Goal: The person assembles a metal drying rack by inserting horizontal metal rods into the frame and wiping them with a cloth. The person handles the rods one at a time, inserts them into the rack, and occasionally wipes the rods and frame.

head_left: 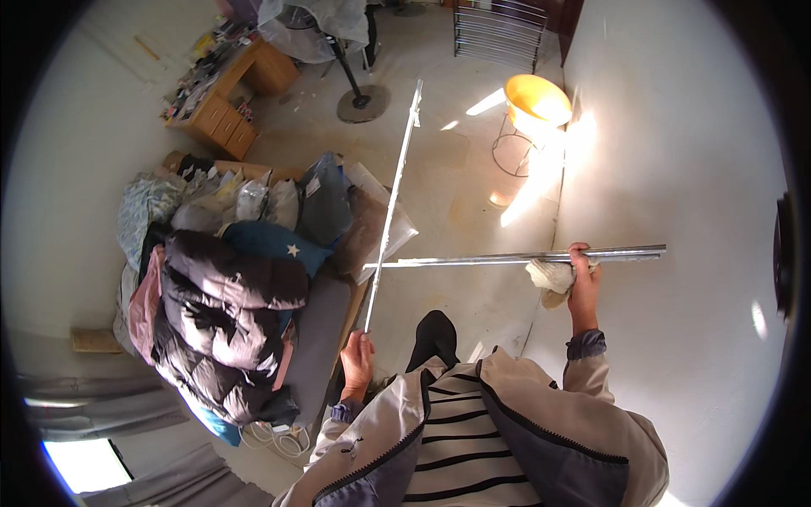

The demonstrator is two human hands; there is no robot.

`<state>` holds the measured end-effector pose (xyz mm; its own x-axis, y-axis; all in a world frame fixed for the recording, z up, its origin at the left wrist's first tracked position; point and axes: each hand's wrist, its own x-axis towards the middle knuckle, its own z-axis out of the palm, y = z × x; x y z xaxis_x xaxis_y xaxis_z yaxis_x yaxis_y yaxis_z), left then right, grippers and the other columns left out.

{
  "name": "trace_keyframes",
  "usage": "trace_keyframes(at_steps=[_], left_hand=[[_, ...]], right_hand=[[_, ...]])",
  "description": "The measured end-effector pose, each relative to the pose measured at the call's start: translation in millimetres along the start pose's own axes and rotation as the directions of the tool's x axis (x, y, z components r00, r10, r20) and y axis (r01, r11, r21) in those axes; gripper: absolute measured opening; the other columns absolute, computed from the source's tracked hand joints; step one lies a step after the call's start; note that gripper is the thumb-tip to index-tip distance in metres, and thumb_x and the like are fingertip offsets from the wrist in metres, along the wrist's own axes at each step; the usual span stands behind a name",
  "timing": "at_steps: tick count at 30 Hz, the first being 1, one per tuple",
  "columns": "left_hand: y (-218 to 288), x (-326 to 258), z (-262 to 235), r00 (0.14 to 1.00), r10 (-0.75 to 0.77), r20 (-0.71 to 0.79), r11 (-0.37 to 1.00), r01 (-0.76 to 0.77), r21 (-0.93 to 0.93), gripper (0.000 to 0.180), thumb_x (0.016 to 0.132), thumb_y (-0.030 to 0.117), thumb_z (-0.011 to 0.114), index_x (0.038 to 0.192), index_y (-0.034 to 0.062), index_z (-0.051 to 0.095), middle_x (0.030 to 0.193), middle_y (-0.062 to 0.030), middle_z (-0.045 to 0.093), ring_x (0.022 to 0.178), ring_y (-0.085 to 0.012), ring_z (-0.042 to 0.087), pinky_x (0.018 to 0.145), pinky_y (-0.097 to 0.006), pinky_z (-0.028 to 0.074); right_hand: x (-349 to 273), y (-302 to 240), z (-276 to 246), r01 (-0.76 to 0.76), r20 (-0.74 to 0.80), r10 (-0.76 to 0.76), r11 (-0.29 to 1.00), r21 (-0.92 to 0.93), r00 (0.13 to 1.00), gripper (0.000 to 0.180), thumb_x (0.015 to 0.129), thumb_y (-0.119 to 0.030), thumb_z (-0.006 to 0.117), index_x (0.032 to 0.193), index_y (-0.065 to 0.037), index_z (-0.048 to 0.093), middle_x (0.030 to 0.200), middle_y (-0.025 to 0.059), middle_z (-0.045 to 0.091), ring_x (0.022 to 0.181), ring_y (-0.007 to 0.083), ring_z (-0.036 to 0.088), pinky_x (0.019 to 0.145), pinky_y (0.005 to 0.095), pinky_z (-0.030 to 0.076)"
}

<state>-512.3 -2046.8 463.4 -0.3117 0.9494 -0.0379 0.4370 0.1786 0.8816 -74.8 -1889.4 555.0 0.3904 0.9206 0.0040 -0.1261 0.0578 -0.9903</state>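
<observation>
My left hand (357, 356) is closed round the lower end of a long, thin metal pole (394, 196), which slants up and away from me and has a small fitting near its far end. On the right, my right hand (583, 275) grips a pair of shiny metal rods (498, 258) lying side by side, held nearly level across in front of me. A crumpled cream cloth (551, 277) is bunched in the same hand, just under the rods. In the picture, the rods' left ends cross the pole; whether they touch I cannot tell.
At left, a bed holds a dark puffer jacket (228, 296), a blue cushion (269, 245) and several bags. Beyond stand a wooden desk (221, 118) and a fan's round base (364, 103). A yellow basin (537, 100) on a wire stand and a metal rack (500, 35) line the right wall.
</observation>
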Motion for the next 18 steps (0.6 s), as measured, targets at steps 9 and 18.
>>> trace_keyframes(at_steps=[9, 18], left_hand=[[-23.6, 218.0, 110.0, 0.998, -0.054, 0.037, 0.975, 0.044, 0.218, 0.017, 0.095, 0.019, 0.064, 0.103, 0.0048, 0.065, 0.072, -0.0165, 0.066, 0.062, -0.0315, 0.066, 0.059, -0.039, 0.051], [8.1, 453.0, 218.9, 0.954, -0.179, 0.240, 0.958, 0.113, 0.264, 0.027, 0.090, 0.018, 0.057, 0.111, 0.0036, 0.066, 0.090, -0.0200, 0.071, 0.085, -0.0373, 0.071, 0.079, -0.043, 0.055]], right_hand=[[164.5, 39.6, 38.1, -0.030, -0.076, 0.018, 0.987, -0.159, 0.997, 0.014, 0.091, -0.016, 0.065, 0.094, -0.003, 0.065, 0.083, -0.0028, 0.058, 0.077, 0.0088, 0.052, 0.070, 0.0258, 0.045], [318.9, 34.2, 66.2, -0.061, -0.150, 0.022, 0.963, -0.264, 0.989, 0.011, 0.091, -0.014, 0.062, 0.091, -0.003, 0.065, 0.081, -0.0019, 0.060, 0.077, 0.0072, 0.054, 0.069, 0.0257, 0.045]])
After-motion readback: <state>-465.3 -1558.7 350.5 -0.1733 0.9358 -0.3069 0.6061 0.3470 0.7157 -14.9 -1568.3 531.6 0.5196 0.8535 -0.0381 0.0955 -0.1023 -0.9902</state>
